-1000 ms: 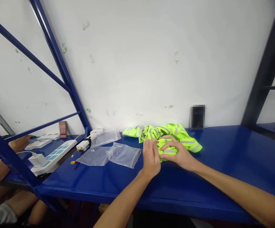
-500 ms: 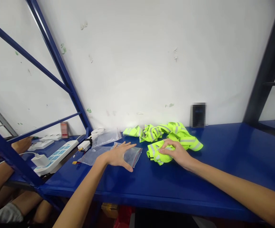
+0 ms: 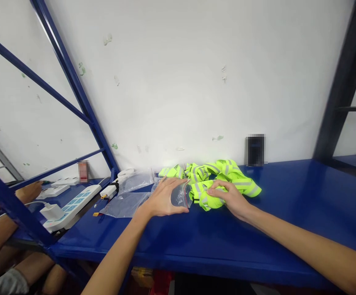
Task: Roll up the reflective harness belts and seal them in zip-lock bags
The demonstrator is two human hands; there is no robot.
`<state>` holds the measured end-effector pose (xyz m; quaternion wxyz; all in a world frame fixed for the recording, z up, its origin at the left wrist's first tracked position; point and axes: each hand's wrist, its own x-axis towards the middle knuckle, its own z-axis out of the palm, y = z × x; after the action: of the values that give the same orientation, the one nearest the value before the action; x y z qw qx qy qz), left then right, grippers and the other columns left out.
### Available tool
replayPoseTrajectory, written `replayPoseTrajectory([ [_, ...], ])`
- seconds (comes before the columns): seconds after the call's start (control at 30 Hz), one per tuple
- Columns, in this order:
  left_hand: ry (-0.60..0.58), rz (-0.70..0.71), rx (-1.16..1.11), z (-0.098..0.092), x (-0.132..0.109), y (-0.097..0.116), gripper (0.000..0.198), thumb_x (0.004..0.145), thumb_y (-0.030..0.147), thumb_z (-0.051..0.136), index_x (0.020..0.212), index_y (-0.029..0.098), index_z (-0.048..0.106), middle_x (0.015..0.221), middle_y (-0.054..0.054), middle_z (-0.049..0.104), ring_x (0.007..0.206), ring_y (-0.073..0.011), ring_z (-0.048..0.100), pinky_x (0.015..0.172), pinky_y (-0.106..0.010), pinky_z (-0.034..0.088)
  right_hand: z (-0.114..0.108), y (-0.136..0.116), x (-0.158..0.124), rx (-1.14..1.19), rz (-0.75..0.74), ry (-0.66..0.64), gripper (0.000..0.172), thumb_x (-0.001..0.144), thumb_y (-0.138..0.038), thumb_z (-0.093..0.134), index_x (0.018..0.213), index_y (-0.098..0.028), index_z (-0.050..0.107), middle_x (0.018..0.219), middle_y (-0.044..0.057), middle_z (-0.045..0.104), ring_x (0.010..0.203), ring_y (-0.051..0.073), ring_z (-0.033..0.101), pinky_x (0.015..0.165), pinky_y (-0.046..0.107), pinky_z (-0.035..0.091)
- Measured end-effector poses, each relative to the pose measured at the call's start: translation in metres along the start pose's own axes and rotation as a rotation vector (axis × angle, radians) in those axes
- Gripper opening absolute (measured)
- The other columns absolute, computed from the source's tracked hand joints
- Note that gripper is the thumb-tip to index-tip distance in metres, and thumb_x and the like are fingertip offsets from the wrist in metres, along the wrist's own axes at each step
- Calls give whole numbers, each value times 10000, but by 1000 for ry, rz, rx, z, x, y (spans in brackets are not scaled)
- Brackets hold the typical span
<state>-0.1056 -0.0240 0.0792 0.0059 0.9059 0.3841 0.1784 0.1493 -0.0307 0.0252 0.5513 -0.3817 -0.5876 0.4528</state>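
Nearest the person, the front edge of the blue surface (image 3: 288,213) ran across the view, with a broad bare band of it lying between that edge and the hands, widest to the right. The left hand (image 3: 162,200) had its fingers (image 3: 178,211) curled round a clear zip bag (image 3: 181,194) with a red seal strip, thumb under and fingers over, holding it up off the surface with its mouth just beside the folded hi-vis bundle (image 3: 207,197). The right hand (image 3: 230,198) lay on that bundle, fingers bent over its top and thumb at its near side, holding it against the surface; the bundle was bright yellow-green with grey reflective stripes. To the left of the held bag, loose bags (image 3: 125,203) lay flat, and beyond them a power strip (image 3: 73,203) carried a white charger (image 3: 51,211), crowding that end. A co-worker's hand (image 3: 27,191) rested further left, behind a slanting blue brace (image 3: 82,102). Behind the bundle, touching it, sat a pile of hi-vis bands (image 3: 227,170) of the same colour. Farthest back, a dark item (image 3: 255,150), blurred, stood against the white wall (image 3: 178,82), and a dark upright (image 3: 340,90) closed the right side.
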Motion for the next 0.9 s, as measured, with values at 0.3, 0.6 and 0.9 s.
replayPoseTrajectory([
  [0.3, 109, 51, 67, 35, 6, 19, 1048, 625, 706, 679, 1484, 318, 221, 1443, -77, 444, 1313, -305, 412, 1158, -541, 157, -4, -4, 0, -228, -199, 102, 212, 693, -412, 750, 677, -222, 658, 883, 32, 578, 990, 254, 543, 924, 381, 371],
  [0.6, 95, -33, -11, 46, 11, 20, 1202, 535, 770, 678, 1501, 291, 146, 1497, -106, 355, 1358, -337, 339, 1128, -559, 224, -7, -9, -10, -374, -323, -12, 197, 731, -400, 743, 703, -221, 665, 1172, 77, 528, 1239, 283, 454, 1032, 410, 324],
  [0.9, 176, -16, 44, 60, 13, 30, 1093, 555, 647, 743, 1447, 250, 250, 1442, -116, 416, 1350, -326, 367, 1161, -579, 143, -6, -8, -6, -391, -298, -18, 175, 715, -379, 744, 702, -220, 674, 1150, 67, 536, 1165, 273, 497, 1023, 408, 323],
])
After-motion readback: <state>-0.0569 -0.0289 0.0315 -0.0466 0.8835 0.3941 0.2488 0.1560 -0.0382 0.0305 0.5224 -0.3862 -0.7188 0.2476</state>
